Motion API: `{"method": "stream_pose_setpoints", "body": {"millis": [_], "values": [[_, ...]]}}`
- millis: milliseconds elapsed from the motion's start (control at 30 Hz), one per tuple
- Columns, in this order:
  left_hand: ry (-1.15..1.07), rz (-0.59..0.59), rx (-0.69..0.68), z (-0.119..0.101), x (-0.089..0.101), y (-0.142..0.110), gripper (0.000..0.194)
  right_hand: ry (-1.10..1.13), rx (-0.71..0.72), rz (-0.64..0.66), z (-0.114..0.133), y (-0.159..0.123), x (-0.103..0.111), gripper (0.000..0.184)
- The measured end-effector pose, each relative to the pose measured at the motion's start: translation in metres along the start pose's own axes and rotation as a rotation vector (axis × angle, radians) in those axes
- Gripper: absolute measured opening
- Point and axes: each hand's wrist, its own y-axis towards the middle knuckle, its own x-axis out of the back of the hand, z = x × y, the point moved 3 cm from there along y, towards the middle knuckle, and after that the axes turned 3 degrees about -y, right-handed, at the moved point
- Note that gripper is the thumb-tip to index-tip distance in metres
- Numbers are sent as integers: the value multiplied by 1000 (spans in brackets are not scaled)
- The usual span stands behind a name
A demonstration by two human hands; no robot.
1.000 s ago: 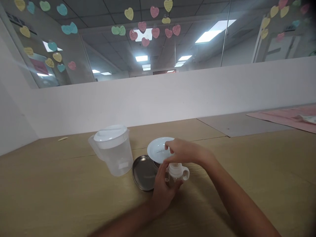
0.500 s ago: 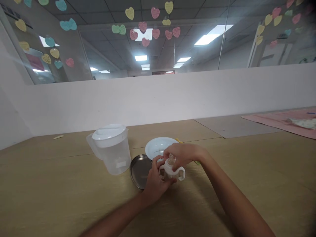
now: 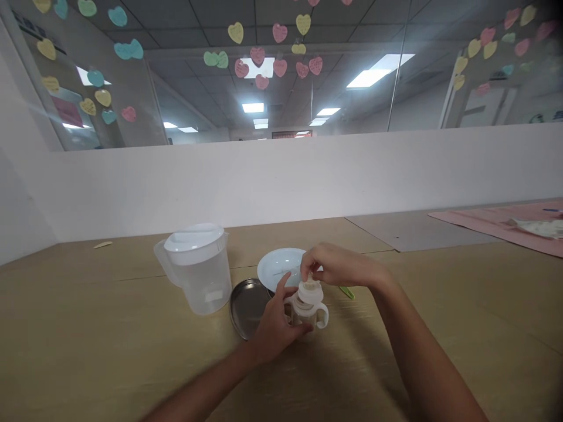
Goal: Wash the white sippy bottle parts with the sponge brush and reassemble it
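Near the table's middle stands a clear baby bottle (image 3: 304, 317) with white side handles. My left hand (image 3: 275, 328) is wrapped round its near left side, thumb in front, index finger raised. My right hand (image 3: 332, 265) pinches the clear nipple (image 3: 309, 280) from above. A white collar (image 3: 310, 293) carries the nipple. It sits tilted above the bottle's neck, part of which shows beneath it. Behind the hands lies a white bowl (image 3: 277, 261), partly covered by my right hand. A round steel dish (image 3: 247, 308) is left of the bottle, its right side hidden by my left hand.
A translucent pitcher (image 3: 204, 284) with a white lid stands to the left. A green item (image 3: 347, 291) shows behind my right wrist. Pink cloth (image 3: 492, 218) lies at the far right. A white wall (image 3: 264, 181) with windows above borders the table's back.
My right hand has come from above the bowl to the bottle top and closed on the nipple. The collar has risen and tilted on the neck. My left hand stays round the bottle.
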Motion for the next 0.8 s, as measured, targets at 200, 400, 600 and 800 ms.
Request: {"method": "stream_pose_setpoints", "body": {"millis": [200, 400, 600, 800], "values": [[121, -79, -63, -41, 17, 16, 74, 87, 30, -368, 11, -19, 32, 17], [307, 178, -35, -69, 24, 34, 46, 138, -18, -714, 14, -42, 50, 18], [301, 216, -78, -61, 17, 35, 23, 97, -52, -798, 10, -44, 52, 19], [90, 72, -14, -77, 33, 47, 25, 80, -79, -881, 1, -39, 52, 20]]}}
